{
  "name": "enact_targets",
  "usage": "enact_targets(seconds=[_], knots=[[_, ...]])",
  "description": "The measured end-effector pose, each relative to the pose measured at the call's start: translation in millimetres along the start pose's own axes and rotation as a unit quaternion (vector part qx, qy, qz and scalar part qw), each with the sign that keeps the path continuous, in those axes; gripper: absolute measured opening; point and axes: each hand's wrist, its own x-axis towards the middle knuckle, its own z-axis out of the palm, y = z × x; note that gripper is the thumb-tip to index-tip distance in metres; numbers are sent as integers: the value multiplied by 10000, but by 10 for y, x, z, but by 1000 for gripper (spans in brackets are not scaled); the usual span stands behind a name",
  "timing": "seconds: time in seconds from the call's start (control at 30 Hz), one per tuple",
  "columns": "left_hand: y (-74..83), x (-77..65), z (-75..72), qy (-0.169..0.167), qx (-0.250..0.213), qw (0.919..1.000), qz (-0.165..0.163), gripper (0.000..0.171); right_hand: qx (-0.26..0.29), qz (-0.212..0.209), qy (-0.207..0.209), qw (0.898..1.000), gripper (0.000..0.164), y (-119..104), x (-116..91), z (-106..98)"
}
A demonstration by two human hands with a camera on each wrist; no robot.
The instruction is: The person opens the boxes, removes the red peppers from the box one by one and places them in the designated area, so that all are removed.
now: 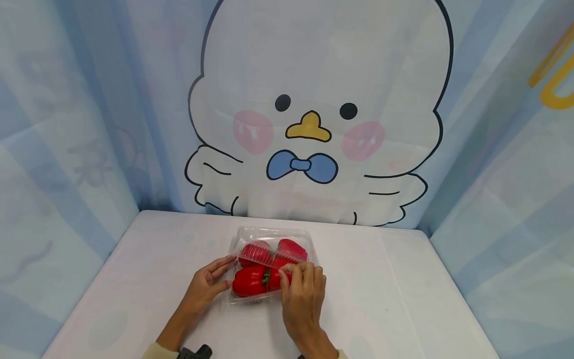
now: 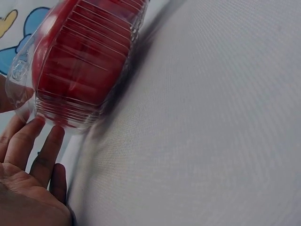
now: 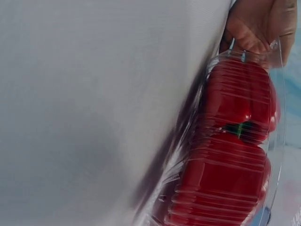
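Note:
A clear plastic clamshell box (image 1: 309, 239) sits on the table with several red bell peppers (image 1: 248, 282) in it. A ridged strip of its plastic lid (image 1: 271, 258) slants across the middle, above the peppers. My left hand (image 1: 204, 284) lies at the box's left end, thumb and extended fingers touching the wall; in the left wrist view, its fingertips (image 2: 57, 132) meet the ridged end. With curled fingers, my right hand (image 1: 305, 294) grips the plastic at the front right, covering part of a pepper. What lies under those fingers is hidden. Green stems (image 3: 240, 128) show between the front peppers.
The white-covered table (image 1: 381, 289) extends around the box. Behind it hangs a curtain (image 1: 314, 194) printed with a white bird character. Blue-and-white fabric (image 1: 63, 164) closes in both sides. Dark wrist camera gear (image 1: 196, 352) shows at the left sleeve.

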Motion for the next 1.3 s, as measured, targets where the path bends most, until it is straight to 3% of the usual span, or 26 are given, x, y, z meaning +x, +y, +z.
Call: enact_targets(seconds=[0.2, 0.47, 0.77, 0.97, 1.17, 1.3], knots=[[2, 3, 12, -45, -90, 9999, 38, 69, -16, 182, -137, 9997, 23, -12, 32, -21], [1, 1, 15, 3, 8, 10000, 45, 68, 240, 35, 390, 9989, 29, 8, 246, -42], [-42, 8, 15, -126, -52, 9997, 202, 69, 571, -182, 465, 9971, 20, 89, 497, -80], [-52, 18, 35, -62, -63, 9997, 226, 69, 916, -151, 356, 9950, 18, 155, 625, -99], [-50, 13, 34, -217, -171, 9983, 506, 68, 996, 118, 131, 9949, 13, 240, 713, -130], [-46, 18, 43, -214, -234, 9984, 469, 68, 1038, 221, 88, 9943, 13, 324, 759, -141]])
